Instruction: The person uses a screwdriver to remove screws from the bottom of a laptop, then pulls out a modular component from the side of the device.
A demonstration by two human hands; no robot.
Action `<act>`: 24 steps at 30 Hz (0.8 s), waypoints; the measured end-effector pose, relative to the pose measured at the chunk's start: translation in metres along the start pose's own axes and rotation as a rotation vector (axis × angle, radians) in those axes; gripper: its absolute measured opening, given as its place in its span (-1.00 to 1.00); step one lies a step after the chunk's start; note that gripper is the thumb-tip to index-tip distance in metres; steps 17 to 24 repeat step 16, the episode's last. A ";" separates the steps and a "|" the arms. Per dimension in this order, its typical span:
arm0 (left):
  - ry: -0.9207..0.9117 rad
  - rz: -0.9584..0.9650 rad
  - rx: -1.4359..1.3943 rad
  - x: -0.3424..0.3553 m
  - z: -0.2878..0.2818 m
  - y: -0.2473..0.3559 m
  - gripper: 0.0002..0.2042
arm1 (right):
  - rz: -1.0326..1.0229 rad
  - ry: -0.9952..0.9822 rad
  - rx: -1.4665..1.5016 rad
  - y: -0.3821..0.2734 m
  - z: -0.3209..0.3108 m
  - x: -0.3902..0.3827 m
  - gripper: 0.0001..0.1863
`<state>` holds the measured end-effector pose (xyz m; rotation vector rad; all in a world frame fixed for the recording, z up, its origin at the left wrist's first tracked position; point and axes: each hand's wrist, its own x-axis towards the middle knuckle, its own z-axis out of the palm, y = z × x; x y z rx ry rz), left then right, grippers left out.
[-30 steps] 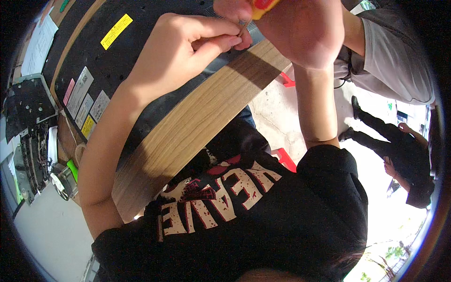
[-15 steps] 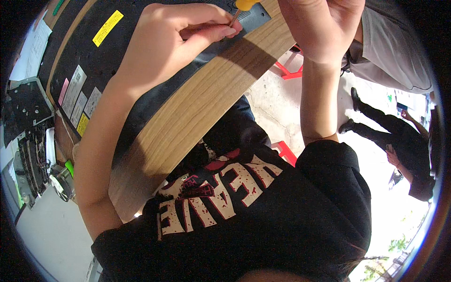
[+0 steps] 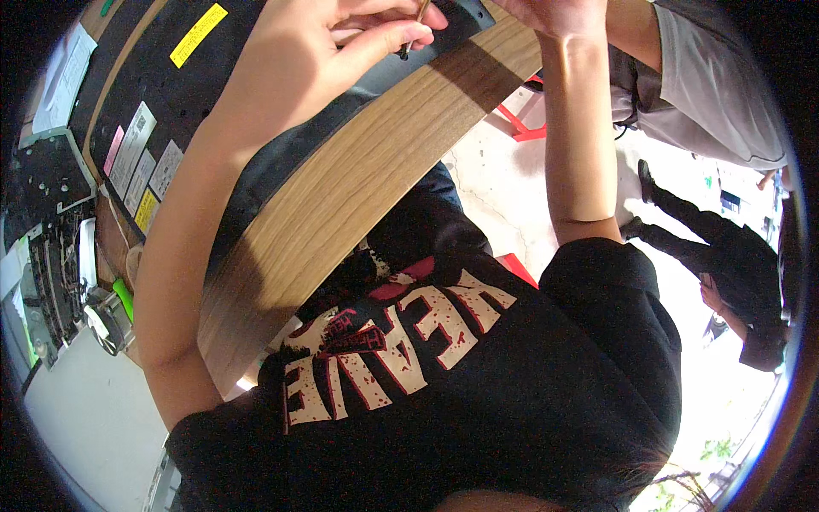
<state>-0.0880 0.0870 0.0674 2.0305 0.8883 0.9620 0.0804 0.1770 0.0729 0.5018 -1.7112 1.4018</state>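
Observation:
At the top, my left hand [image 3: 341, 51] is closed in a pinch around the thin metal shaft of a screwdriver [image 3: 422, 12]. A small dark piece pokes out below the thumb and fingertips; whether it is a screw or the tool's tip, I cannot tell. My right hand [image 3: 565, 12] is cut off by the upper edge, showing only its wrist and palm side, so its fingers are hidden. Under the left hand lies a large black panel [image 3: 189, 101] with yellow, white and pink labels, on a wood-grain table [image 3: 367, 171].
Papers [image 3: 70, 72] and dark machine parts [image 3: 51, 183] sit at the far left, near a green-handled tool [image 3: 123, 299]. At the upper right stands a person in grey shorts [image 3: 708, 94]; another in black [image 3: 729, 256] is farther off. A red stool [image 3: 522, 128] shows beyond the table.
Both hands have moved up, the right one also slightly left. The screwdriver's yellow handle has left the picture, and a dark piece now shows below my left fingertips.

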 end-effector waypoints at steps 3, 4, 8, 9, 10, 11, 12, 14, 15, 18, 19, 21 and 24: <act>0.048 -0.032 -0.085 -0.003 0.002 -0.004 -0.90 | -0.019 -0.055 0.216 0.010 0.006 0.007 -0.60; 0.036 -0.047 -0.080 -0.003 0.001 -0.004 -0.91 | -0.022 0.001 0.210 0.009 0.009 0.008 -0.58; 0.018 0.002 -0.023 0.002 0.000 -0.005 -0.91 | 0.011 0.357 -0.041 -0.013 0.036 0.001 -0.50; 0.026 0.012 -0.010 0.004 -0.001 -0.005 -0.90 | 0.018 0.380 -0.165 -0.014 0.036 0.003 -0.50; 0.034 0.023 0.002 0.006 -0.001 -0.004 -0.89 | 0.021 0.393 -0.267 -0.015 0.036 0.004 -0.48; 0.045 0.006 0.001 0.009 -0.001 -0.004 -0.87 | 0.053 0.423 -0.321 -0.020 0.036 0.003 -0.45; 0.059 0.005 0.059 0.008 -0.001 -0.002 -0.85 | 0.019 0.397 -0.364 -0.015 0.037 0.002 -0.46; 0.088 0.002 0.175 0.005 0.000 0.002 -0.79 | -0.028 0.318 -0.439 -0.011 0.036 0.001 -0.48; 0.100 -0.023 0.159 0.007 0.003 0.001 -0.76 | -0.041 0.264 -0.470 -0.011 0.035 0.000 -0.49; 0.076 -0.048 0.115 0.008 0.003 0.000 -0.75 | -0.041 0.266 -0.471 -0.011 0.034 -0.001 -0.49; 0.076 -0.048 0.115 0.008 0.003 0.000 -0.75 | -0.041 0.266 -0.471 -0.011 0.034 -0.001 -0.49; 0.076 -0.048 0.115 0.008 0.003 0.000 -0.75 | -0.041 0.266 -0.471 -0.011 0.034 -0.001 -0.49; 0.076 -0.048 0.115 0.008 0.003 0.000 -0.75 | -0.041 0.266 -0.471 -0.011 0.034 -0.001 -0.49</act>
